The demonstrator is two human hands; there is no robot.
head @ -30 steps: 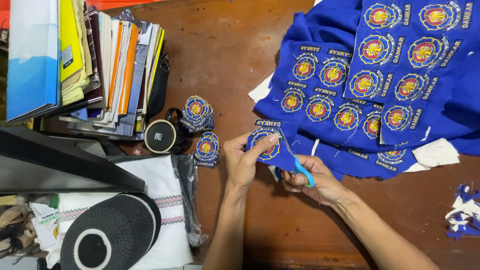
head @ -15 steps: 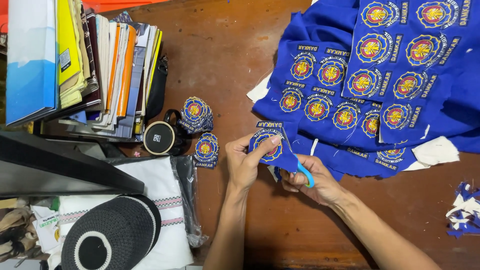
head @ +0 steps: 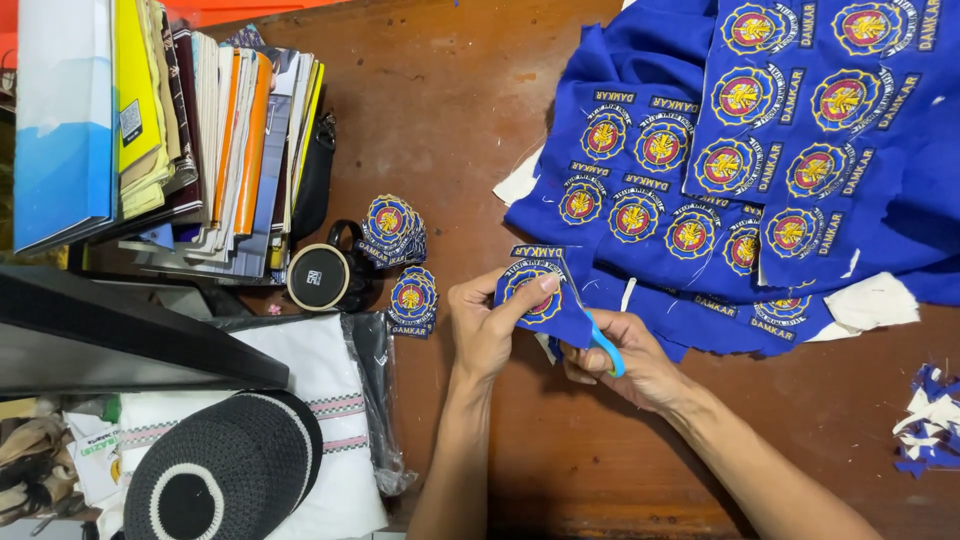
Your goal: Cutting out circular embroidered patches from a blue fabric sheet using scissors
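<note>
Near the middle of the frame, the left hand (head: 487, 325) pinches a blue patch piece (head: 540, 300) between thumb and fingers (head: 530, 293), the thumb pressed onto the round embroidered emblem. The piece sits just above and between the two hands, over the brown wooden desk (head: 450, 110). The right hand (head: 630, 360), just right of it, has its fingers closed through the blue handles of a pair of scissors (head: 598, 338). The scissors' long axis runs on a slant from the handles at lower right up toward the upper left, the blades pointing into the right edge of the patch piece; the blade tips are too thin to tell whether they are parted.

The piece's short label strip lies along its upper edge, roughly level, with the emblem below it.

To the upper right a large blue cloth sheet (head: 800, 150) carries rows of the same emblems and touches the desk. Left of the hands, two small stacks of cut patches (head: 398, 228) lie beside a black mug (head: 318, 277) seen from above; what is in it cannot be told. A row of books (head: 180, 130) fills the upper left, a black knitted cap (head: 225, 475) rests on folded white cloth at lower left, and blue-and-white scraps (head: 930, 430) lie at the right edge.
</note>
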